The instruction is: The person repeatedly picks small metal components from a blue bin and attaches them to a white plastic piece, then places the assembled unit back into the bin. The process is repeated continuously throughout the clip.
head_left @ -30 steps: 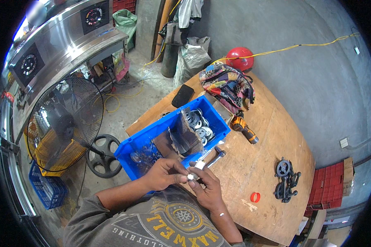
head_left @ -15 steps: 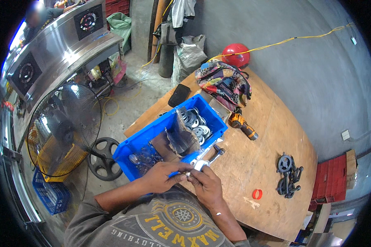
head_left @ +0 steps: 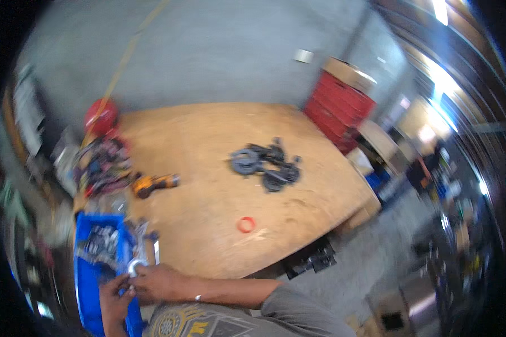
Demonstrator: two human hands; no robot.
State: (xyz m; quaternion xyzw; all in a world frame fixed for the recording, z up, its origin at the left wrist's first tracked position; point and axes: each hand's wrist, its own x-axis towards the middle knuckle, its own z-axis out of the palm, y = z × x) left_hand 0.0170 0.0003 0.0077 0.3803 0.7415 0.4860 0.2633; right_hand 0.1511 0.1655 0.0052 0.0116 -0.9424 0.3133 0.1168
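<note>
Over the near edge of the blue bin (head_left: 84,279), my two hands meet close together, smeared by motion. My right hand (head_left: 156,282) comes from the right with its fingers closed on a shiny silver-white round part (head_left: 135,266). My left hand (head_left: 116,297) pinches right beside it, its fingertips against the right hand's. What sits in the left fingers is too small and blurred to name. Several grey metal pieces (head_left: 102,240) lie in the far half of the bin.
On the wooden table (head_left: 202,236) are an orange-black cordless drill (head_left: 154,184), a red ring (head_left: 245,224), a black assembly with round wheels (head_left: 267,164), patterned cloth (head_left: 102,163) and a red rounded object (head_left: 101,116). Red crates (head_left: 338,106) stand beyond its right end.
My view has swung to the right, so the table and bin now lie further left in the picture. Both hands stay together at the bin, the round part still in the right.
</note>
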